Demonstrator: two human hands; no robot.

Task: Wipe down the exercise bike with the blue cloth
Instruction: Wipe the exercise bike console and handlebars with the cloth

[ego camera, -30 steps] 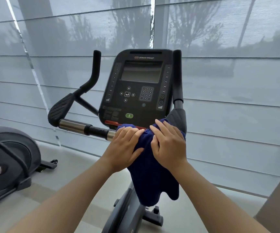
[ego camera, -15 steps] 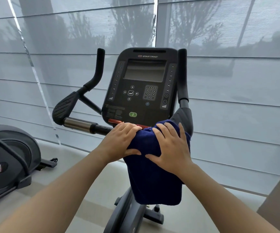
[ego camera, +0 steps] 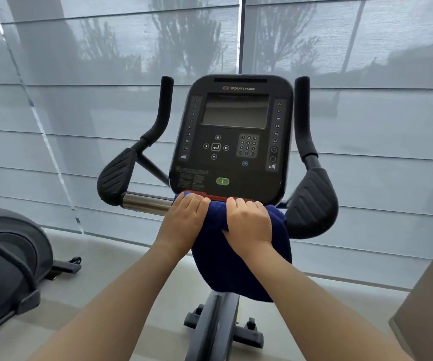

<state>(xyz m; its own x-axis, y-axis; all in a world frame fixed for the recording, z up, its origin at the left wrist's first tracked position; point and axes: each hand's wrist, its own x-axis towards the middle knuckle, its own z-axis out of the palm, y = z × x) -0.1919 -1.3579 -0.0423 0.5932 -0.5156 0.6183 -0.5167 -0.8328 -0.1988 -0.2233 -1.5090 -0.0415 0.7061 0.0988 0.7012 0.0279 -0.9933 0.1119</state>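
The blue cloth (ego camera: 241, 261), draped over the handlebar (ego camera: 145, 203) of the exercise bike (ego camera: 311, 201), is clamped by the left grip (ego camera: 184, 222) and the right grip (ego camera: 249, 224), with the console (ego camera: 233, 152) just above them.

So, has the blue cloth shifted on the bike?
Yes. The blue cloth has slid left, off the right elbow pad and up to the chrome bar section.

window blinds (ego camera: 80, 113) drawn, grey | pale floor (ego camera: 132, 269) | second machine (ego camera: 7, 269) left

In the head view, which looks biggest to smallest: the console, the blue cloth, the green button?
1. the console
2. the blue cloth, though it is nearer the camera
3. the green button, by far smallest
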